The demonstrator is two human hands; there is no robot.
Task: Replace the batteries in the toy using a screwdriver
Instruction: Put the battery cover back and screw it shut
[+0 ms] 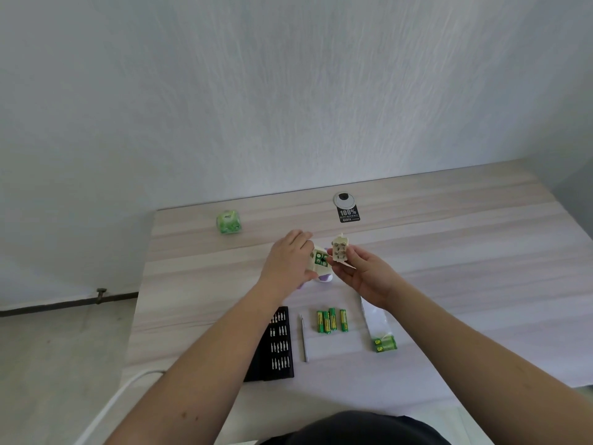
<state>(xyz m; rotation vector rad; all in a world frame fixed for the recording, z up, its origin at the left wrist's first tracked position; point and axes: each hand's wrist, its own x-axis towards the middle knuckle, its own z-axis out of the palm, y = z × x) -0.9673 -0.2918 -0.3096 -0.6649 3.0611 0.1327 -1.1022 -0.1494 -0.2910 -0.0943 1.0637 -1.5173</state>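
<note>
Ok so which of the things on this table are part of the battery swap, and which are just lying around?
Part of the job:
- toy, gripped by the left hand, green batteries showing in its open compartment
- battery cover, held by the right hand
- loose batteries
- screwdriver
- bit case
- battery pack

Just lying about:
- green cube
- cable grommet with its black sticker

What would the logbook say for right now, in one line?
left hand: holds toy, batteries in | right hand: holds battery cover | screwdriver: on table
</note>
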